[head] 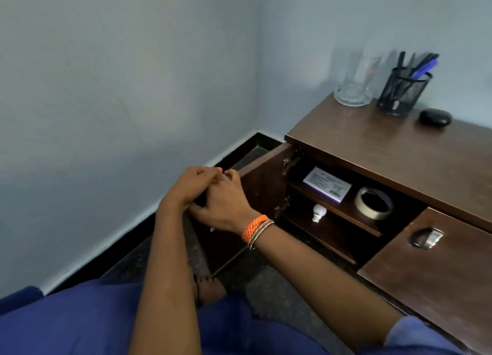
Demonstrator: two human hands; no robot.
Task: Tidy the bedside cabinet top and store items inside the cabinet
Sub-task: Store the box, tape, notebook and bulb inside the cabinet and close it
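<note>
Both hands at top edge of open cabinet door (262,178): left hand (191,186) and right hand (226,202) overlapping, fingers curled over edge. Inside cabinet: white box (327,184) and tape roll (374,202) on upper shelf, bulb (319,213) below. Glass (355,85), pen holder (403,93), black case (435,117) on cabinet top (372,146).

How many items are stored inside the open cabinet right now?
3: a white box and tape roll on the upper shelf, a light bulb on the lower. More may sit hidden behind the shut door.
</note>
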